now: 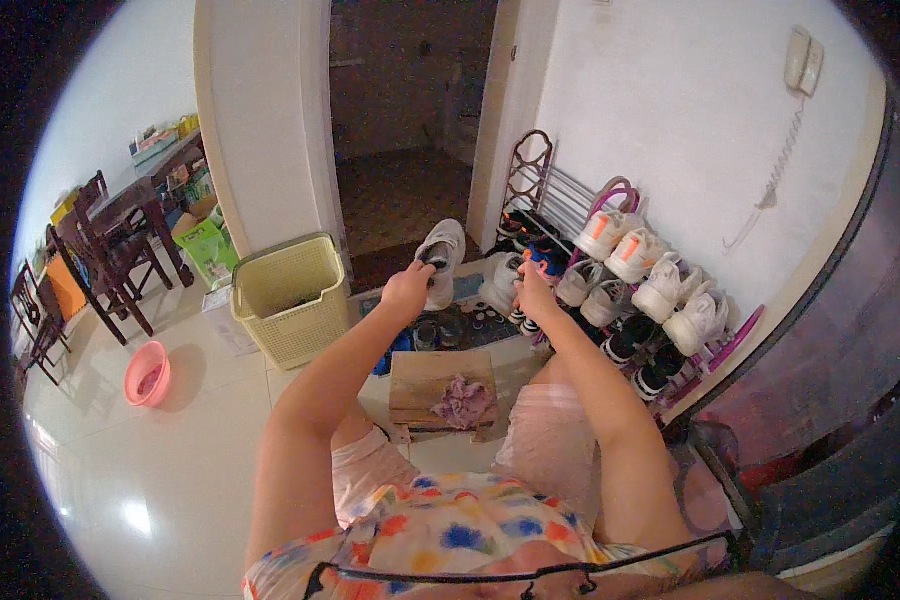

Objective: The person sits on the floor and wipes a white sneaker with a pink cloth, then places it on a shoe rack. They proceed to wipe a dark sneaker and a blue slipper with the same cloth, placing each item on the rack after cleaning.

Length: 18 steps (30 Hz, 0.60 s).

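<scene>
My left hand (411, 285) grips a white sneaker (447, 244) by its opening, sole down and toe pointing away. In my right hand (532, 291) is a second white sneaker (499, 282), partly covered by my fingers. Both shoes are above a patterned floor mat (487, 330), where a pair of dark shoes (436, 330) and something blue (397, 345) sit. Closer to me, between my knees, stands a low wooden stool (412, 382) with a crumpled purple cloth (465, 401) on it.
A metal shoe rack (570, 199) holding several shoes (630, 255) runs along the right wall. On the left are a yellow plastic basket (292, 300), a pink basin (148, 375) and dark wooden chairs (105, 262). An open doorway (412, 150) lies ahead. A handset (802, 61) hangs on the wall.
</scene>
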Each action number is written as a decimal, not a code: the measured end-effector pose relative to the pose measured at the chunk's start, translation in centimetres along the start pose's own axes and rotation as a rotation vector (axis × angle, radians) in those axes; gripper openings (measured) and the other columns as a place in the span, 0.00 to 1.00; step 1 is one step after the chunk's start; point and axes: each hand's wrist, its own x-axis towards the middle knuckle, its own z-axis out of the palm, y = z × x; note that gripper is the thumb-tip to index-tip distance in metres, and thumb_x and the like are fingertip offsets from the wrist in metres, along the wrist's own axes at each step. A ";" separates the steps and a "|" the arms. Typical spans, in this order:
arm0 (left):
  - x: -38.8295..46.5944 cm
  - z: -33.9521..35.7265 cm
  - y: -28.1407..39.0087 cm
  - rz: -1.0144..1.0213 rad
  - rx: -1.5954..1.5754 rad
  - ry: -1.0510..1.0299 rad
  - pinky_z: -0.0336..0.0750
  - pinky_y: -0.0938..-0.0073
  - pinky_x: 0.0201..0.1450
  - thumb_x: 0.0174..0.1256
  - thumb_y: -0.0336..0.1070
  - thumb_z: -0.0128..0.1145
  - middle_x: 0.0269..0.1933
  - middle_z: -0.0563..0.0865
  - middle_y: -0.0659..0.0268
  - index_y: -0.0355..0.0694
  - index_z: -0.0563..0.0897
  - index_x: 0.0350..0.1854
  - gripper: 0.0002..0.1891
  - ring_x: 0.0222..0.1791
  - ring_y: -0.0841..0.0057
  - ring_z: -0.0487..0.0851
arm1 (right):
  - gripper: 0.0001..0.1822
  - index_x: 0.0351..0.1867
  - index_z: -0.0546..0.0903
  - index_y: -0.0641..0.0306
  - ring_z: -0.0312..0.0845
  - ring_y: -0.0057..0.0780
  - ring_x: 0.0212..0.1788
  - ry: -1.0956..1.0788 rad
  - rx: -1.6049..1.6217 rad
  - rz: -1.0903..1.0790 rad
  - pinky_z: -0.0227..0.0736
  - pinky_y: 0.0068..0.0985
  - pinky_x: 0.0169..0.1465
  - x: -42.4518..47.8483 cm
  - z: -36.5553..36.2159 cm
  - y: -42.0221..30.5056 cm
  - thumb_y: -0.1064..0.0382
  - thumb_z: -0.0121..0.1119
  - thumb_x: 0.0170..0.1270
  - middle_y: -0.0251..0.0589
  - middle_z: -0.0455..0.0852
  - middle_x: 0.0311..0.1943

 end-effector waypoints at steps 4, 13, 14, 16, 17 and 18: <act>1.9 0.2 0.5 -0.016 -0.043 -0.015 0.77 0.54 0.41 0.58 0.30 0.51 0.47 0.76 0.56 0.43 0.74 0.47 0.13 0.40 0.52 0.81 | 0.17 0.50 0.64 0.67 0.79 0.42 0.35 0.161 -0.102 -0.078 0.72 0.35 0.37 2.0 0.6 3.0 0.70 0.53 0.63 0.53 0.79 0.34; 9.8 4.1 -0.8 -0.035 -0.090 -0.043 0.78 0.55 0.39 0.59 0.25 0.50 0.52 0.72 0.57 0.44 0.72 0.49 0.16 0.40 0.50 0.81 | 0.32 0.55 0.62 0.66 0.71 0.51 0.53 0.261 -0.126 -0.028 0.68 0.39 0.52 4.0 1.0 0.3 0.64 0.67 0.53 0.58 0.67 0.54; 10.9 4.8 -1.0 -0.022 -0.099 -0.040 0.78 0.56 0.40 0.59 0.25 0.50 0.54 0.71 0.57 0.43 0.72 0.50 0.16 0.40 0.51 0.81 | 0.32 0.56 0.62 0.67 0.72 0.52 0.53 0.266 -0.133 -0.028 0.68 0.39 0.52 4.8 0.9 0.7 0.65 0.67 0.53 0.58 0.67 0.54; 13.4 6.2 -1.6 -0.058 -0.081 -0.072 0.78 0.56 0.40 0.59 0.25 0.50 0.54 0.71 0.57 0.43 0.72 0.50 0.16 0.41 0.51 0.81 | 0.32 0.56 0.62 0.67 0.72 0.52 0.53 0.277 -0.140 -0.015 0.69 0.39 0.52 6.3 1.1 1.4 0.66 0.67 0.53 0.57 0.66 0.55; 14.5 6.9 -1.8 -0.076 -0.071 -0.087 0.78 0.56 0.40 0.59 0.25 0.50 0.54 0.71 0.57 0.43 0.71 0.50 0.16 0.41 0.51 0.81 | 0.31 0.56 0.62 0.67 0.73 0.52 0.52 0.285 -0.141 -0.004 0.69 0.39 0.51 7.0 1.2 1.7 0.67 0.67 0.54 0.56 0.66 0.55; 15.8 7.7 -1.9 -0.061 -0.079 -0.086 0.78 0.56 0.40 0.59 0.25 0.51 0.54 0.71 0.57 0.42 0.71 0.49 0.16 0.41 0.51 0.81 | 0.31 0.56 0.62 0.67 0.73 0.52 0.52 0.295 -0.148 0.005 0.69 0.39 0.51 7.8 1.0 2.1 0.67 0.66 0.54 0.55 0.66 0.55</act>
